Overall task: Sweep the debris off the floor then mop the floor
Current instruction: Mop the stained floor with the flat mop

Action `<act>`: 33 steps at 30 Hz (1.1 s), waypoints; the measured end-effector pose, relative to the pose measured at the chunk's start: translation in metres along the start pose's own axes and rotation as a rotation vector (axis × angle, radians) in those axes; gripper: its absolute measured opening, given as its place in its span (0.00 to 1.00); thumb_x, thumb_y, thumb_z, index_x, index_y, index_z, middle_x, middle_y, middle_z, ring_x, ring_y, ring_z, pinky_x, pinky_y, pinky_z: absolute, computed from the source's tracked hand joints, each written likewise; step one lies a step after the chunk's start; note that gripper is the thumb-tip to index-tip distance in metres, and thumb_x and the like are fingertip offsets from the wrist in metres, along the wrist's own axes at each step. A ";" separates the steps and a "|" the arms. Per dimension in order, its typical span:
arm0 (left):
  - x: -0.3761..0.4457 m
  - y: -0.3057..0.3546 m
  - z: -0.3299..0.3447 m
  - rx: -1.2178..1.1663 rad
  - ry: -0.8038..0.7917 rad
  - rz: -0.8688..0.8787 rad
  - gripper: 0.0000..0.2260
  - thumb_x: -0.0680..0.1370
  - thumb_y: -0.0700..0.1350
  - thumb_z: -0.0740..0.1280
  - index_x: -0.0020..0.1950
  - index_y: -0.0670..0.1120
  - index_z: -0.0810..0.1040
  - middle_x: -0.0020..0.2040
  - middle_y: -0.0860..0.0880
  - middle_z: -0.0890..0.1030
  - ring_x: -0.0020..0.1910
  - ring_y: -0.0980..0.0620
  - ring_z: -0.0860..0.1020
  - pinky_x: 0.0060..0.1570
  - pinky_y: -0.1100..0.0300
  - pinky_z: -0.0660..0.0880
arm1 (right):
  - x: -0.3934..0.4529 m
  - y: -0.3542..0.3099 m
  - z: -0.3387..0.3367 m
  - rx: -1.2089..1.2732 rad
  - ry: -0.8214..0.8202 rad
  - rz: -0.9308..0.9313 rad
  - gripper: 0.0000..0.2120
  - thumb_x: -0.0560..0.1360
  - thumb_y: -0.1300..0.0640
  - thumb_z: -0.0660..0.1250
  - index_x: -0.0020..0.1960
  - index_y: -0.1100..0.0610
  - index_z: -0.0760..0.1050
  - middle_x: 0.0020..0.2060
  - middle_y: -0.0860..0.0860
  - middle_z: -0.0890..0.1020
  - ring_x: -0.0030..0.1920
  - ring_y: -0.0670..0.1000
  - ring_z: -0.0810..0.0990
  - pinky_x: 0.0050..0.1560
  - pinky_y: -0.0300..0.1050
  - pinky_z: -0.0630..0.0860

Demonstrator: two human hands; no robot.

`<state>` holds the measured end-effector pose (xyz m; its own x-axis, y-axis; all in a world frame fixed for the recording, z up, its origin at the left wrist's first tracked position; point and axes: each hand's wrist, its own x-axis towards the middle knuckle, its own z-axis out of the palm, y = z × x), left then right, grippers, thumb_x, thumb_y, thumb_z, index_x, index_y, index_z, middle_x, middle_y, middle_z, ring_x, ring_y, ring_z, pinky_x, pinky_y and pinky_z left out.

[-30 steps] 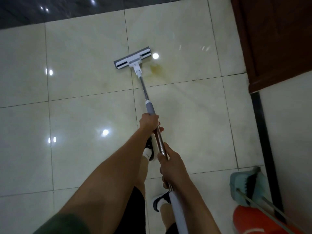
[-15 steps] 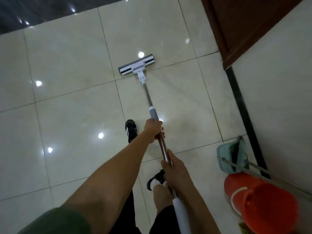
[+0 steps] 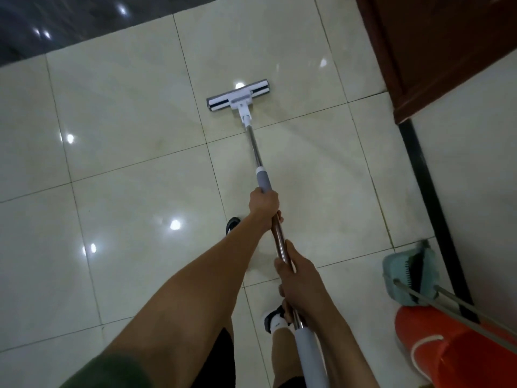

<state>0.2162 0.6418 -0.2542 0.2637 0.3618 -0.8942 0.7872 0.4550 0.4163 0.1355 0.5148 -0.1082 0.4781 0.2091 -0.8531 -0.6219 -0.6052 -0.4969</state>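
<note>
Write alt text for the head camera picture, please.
A person's left hand and right hand grip a flat mop resting on glossy cream floor tiles. At right, a teal dustpan and orange bucket stand beside the wall.

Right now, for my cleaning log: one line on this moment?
step: mopping | left hand: grips mop pole | right hand: grips pole | mop head: flat on floor

Glossy floor tiles (image 3: 126, 107); shiny metal mop pole (image 3: 256, 152).
</note>
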 end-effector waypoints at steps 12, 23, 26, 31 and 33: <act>0.125 0.207 -0.069 0.047 -0.073 -0.020 0.11 0.81 0.39 0.62 0.60 0.36 0.76 0.38 0.41 0.76 0.27 0.45 0.76 0.27 0.55 0.78 | 0.140 -0.175 0.059 -0.018 0.016 0.004 0.23 0.83 0.50 0.58 0.77 0.42 0.60 0.44 0.53 0.74 0.31 0.49 0.73 0.30 0.41 0.74; 0.110 0.201 -0.089 0.094 -0.127 -0.014 0.06 0.79 0.39 0.69 0.52 0.37 0.76 0.39 0.40 0.79 0.23 0.45 0.80 0.28 0.51 0.80 | 0.115 -0.169 0.074 -0.303 0.188 -0.115 0.22 0.82 0.55 0.60 0.76 0.51 0.64 0.52 0.58 0.81 0.45 0.56 0.83 0.48 0.52 0.83; 0.096 0.183 -0.092 0.081 -0.121 -0.017 0.10 0.79 0.39 0.70 0.56 0.36 0.75 0.41 0.39 0.79 0.25 0.44 0.80 0.31 0.50 0.81 | 0.101 -0.155 0.071 -0.371 0.184 -0.149 0.24 0.80 0.61 0.61 0.76 0.53 0.64 0.53 0.58 0.81 0.46 0.53 0.82 0.48 0.47 0.82; 0.061 0.132 -0.086 0.003 -0.088 -0.031 0.09 0.79 0.39 0.71 0.54 0.36 0.75 0.41 0.39 0.79 0.24 0.45 0.81 0.28 0.52 0.80 | 0.062 -0.116 0.048 -0.517 0.125 -0.217 0.25 0.79 0.62 0.63 0.75 0.56 0.65 0.51 0.58 0.82 0.41 0.50 0.80 0.45 0.41 0.81; 0.046 0.113 -0.084 -0.047 -0.079 -0.046 0.09 0.79 0.40 0.70 0.54 0.36 0.75 0.42 0.39 0.80 0.26 0.44 0.81 0.29 0.51 0.81 | 0.045 -0.102 0.034 -0.563 0.107 -0.266 0.25 0.78 0.63 0.64 0.74 0.56 0.66 0.50 0.58 0.82 0.40 0.50 0.79 0.42 0.41 0.80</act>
<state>0.2705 0.7781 -0.2343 0.2724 0.2748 -0.9221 0.7730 0.5081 0.3798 0.1990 0.6121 -0.1018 0.6488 0.3478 -0.6769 -0.0654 -0.8607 -0.5049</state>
